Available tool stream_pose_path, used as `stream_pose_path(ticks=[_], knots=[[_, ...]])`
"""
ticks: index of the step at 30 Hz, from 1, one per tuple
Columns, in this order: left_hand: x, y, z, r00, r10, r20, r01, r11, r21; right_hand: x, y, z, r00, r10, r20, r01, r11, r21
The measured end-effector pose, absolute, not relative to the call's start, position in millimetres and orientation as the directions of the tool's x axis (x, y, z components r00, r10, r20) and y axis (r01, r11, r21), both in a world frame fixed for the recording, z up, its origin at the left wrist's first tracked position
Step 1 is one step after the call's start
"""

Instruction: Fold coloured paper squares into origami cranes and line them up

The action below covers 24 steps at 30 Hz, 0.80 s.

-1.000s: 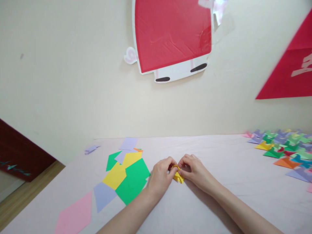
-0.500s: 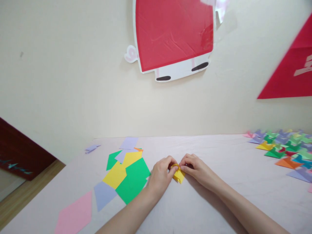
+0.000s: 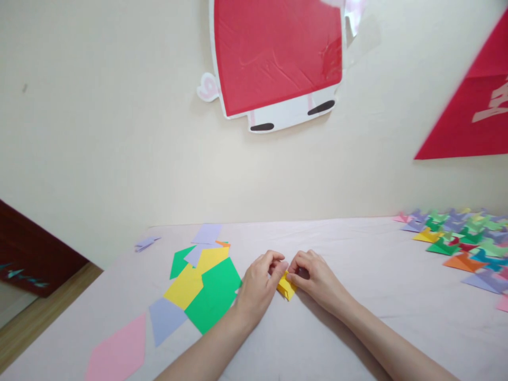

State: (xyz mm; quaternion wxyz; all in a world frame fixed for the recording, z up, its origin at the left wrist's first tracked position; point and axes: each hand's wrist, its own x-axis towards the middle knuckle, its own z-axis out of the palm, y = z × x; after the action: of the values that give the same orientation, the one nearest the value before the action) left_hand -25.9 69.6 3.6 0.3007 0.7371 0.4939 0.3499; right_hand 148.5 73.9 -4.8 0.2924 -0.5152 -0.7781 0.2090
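Note:
A small folded piece of yellow paper lies on the pale cloth between my hands, its lower corner pointing toward me. My left hand has its thumb and fingers closed on the paper's left and upper side. On the upper right edge, my right hand pinches the same paper between thumb and curled fingers. The fingers hide the top of the folded piece, so its full shape does not show.
Loose sheets lie to the left: green, yellow, lavender and pink. A folded lavender piece sits at the far left. Rows of folded paper figures stand at the right. Behind rises the wall.
My fingers have shifted on the yellow paper: a curved strip that stood up between them is now flattened or covered. The whole view has moved slightly.

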Motion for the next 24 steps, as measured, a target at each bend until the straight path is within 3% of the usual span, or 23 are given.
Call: stream_pose_path(ticks=[6,24], knots=[[-24.1,71.9,0.0,0.307,0.906,0.293,0.592,-0.423,0.686,149.3,74.4,-5.7,-0.334,0.913,0.235,0.673,0.406,-0.619],[-25.3,71.4,7.7,0.292,0.913,0.285,0.446,-0.393,0.804,146.8,72.0,-0.4,-0.311,0.909,0.275,0.628,0.415,-0.658]])
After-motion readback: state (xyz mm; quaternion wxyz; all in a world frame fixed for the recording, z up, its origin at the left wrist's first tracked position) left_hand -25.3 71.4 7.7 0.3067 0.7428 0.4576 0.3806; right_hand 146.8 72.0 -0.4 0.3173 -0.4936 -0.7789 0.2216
